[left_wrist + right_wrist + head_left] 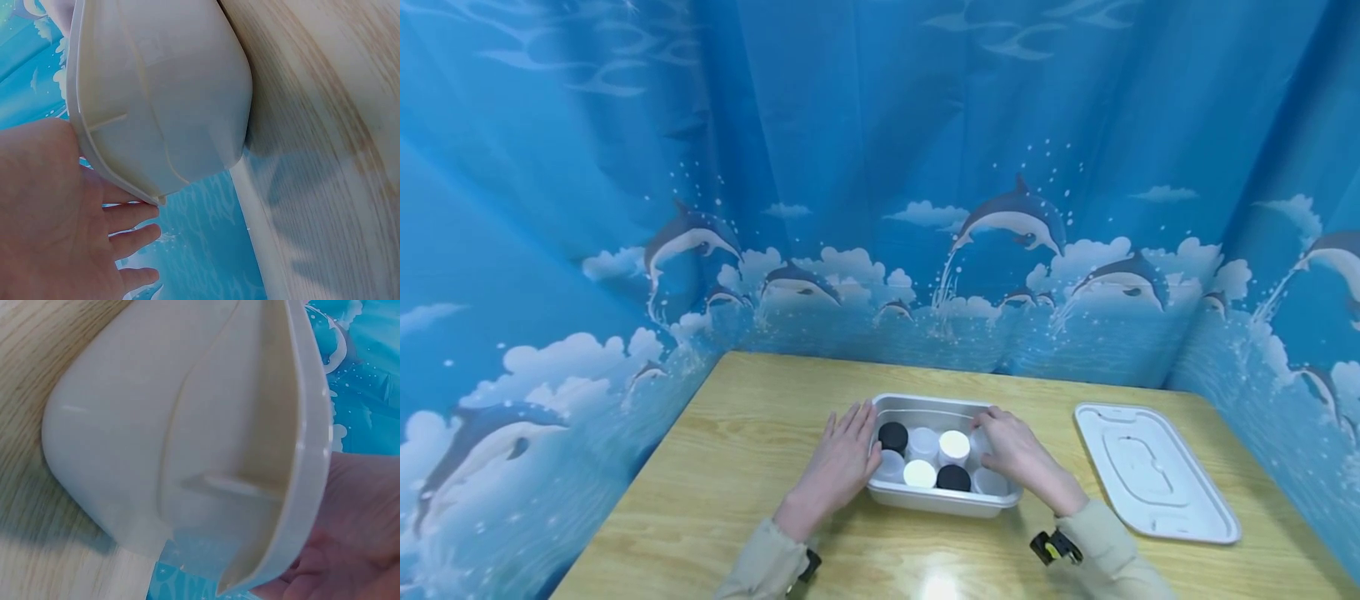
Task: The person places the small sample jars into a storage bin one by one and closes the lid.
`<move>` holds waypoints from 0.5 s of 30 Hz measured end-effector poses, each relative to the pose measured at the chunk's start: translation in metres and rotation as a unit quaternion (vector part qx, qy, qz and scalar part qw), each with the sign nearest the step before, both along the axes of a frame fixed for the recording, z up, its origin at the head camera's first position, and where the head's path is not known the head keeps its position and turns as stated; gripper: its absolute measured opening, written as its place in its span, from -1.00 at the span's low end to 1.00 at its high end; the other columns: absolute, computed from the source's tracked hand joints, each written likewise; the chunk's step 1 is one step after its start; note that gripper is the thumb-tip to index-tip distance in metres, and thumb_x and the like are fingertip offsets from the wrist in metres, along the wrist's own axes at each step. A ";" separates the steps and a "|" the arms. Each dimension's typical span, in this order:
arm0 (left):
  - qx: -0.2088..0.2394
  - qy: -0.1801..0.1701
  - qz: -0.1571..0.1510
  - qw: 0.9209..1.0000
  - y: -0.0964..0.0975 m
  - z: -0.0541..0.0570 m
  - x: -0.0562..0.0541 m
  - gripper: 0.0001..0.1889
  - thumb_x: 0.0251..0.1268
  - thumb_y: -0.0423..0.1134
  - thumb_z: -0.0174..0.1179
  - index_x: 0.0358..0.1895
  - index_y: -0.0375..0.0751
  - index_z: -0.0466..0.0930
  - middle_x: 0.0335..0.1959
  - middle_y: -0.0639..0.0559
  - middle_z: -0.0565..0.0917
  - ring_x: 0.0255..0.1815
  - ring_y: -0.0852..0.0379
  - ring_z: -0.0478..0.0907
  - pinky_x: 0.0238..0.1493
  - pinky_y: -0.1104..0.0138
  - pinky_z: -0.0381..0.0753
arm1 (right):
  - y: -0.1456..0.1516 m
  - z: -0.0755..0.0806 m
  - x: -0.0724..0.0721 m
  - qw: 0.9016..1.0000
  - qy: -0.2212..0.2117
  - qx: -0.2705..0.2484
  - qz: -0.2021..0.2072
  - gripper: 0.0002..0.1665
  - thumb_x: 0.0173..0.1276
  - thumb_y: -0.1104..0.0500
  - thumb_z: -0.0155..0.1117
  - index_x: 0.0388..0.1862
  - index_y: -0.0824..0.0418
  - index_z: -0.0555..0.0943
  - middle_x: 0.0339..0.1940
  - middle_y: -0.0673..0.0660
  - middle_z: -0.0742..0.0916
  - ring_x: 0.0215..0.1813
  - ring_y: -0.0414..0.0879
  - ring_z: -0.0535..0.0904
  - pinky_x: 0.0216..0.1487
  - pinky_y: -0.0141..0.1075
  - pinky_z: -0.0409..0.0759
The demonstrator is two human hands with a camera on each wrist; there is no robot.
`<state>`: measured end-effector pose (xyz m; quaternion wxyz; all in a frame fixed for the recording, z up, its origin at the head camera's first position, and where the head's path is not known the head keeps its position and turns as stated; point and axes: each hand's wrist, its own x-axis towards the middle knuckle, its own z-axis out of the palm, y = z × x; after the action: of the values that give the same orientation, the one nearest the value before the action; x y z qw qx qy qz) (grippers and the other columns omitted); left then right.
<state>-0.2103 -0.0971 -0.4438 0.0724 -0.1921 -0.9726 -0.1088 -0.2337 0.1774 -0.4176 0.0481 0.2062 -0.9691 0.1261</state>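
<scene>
A white plastic box on the table holds several round jars in two rows. Some have black lids, some white lids, and others look translucent. My left hand rests against the box's left rim, fingers straight and spread; the left wrist view shows its palm beside the rim. Reaching over the right rim, my right hand has thumb and fingers curled around the translucent jar in the back right corner. In the right wrist view, the box wall hides most of those fingers.
To the right of the box lies a white lid on the wooden table. A blue curtain printed with dolphins surrounds the table at the back and sides. Both wrists wear dark straps.
</scene>
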 end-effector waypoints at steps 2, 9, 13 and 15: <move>0.001 0.000 -0.001 1.000 0.000 0.000 0.000 -0.37 0.64 -0.03 -0.13 0.57 -0.35 0.13 0.61 -0.22 0.13 0.61 -0.19 0.07 0.58 -0.16 0.05 | 0.000 0.000 -0.001 1.000 -0.001 0.002 0.002 -0.54 -0.03 0.41 0.59 -0.10 0.37 0.66 -0.08 0.29 0.70 -0.08 0.17 0.64 -0.04 0.02 0.70; 0.004 0.010 -0.005 1.000 0.000 0.000 0.000 -0.38 0.62 -0.05 -0.10 0.55 -0.37 0.16 0.59 -0.23 0.17 0.60 -0.20 0.11 0.57 -0.18 0.09 | -0.002 -0.003 -0.003 1.000 0.002 0.012 0.013 -0.57 -0.05 0.44 0.58 -0.12 0.37 0.70 -0.09 0.29 0.73 -0.10 0.17 0.67 -0.05 -0.01 0.72; 0.007 0.010 -0.004 1.000 0.000 -0.001 0.000 -0.38 0.63 -0.05 -0.11 0.55 -0.37 0.16 0.60 -0.23 0.16 0.60 -0.20 0.10 0.57 -0.17 0.07 | -0.003 -0.003 -0.003 1.000 0.006 0.015 0.019 -0.57 -0.04 0.45 0.56 -0.11 0.38 0.72 -0.07 0.31 0.73 -0.09 0.18 0.68 -0.05 -0.02 0.72; 0.007 0.008 -0.003 1.000 0.000 -0.001 0.000 -0.38 0.63 -0.04 -0.11 0.55 -0.36 0.16 0.60 -0.22 0.16 0.60 -0.19 0.10 0.58 -0.17 0.06 | -0.004 -0.002 -0.003 0.999 0.009 0.021 0.023 -0.56 -0.03 0.45 0.56 -0.09 0.38 0.72 -0.07 0.32 0.73 -0.10 0.18 0.68 -0.07 -0.02 0.72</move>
<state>-0.2106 -0.0974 -0.4444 0.0816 -0.1954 -0.9707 -0.1139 -0.2367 0.1738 -0.4196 0.0498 0.2306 -0.9661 0.1045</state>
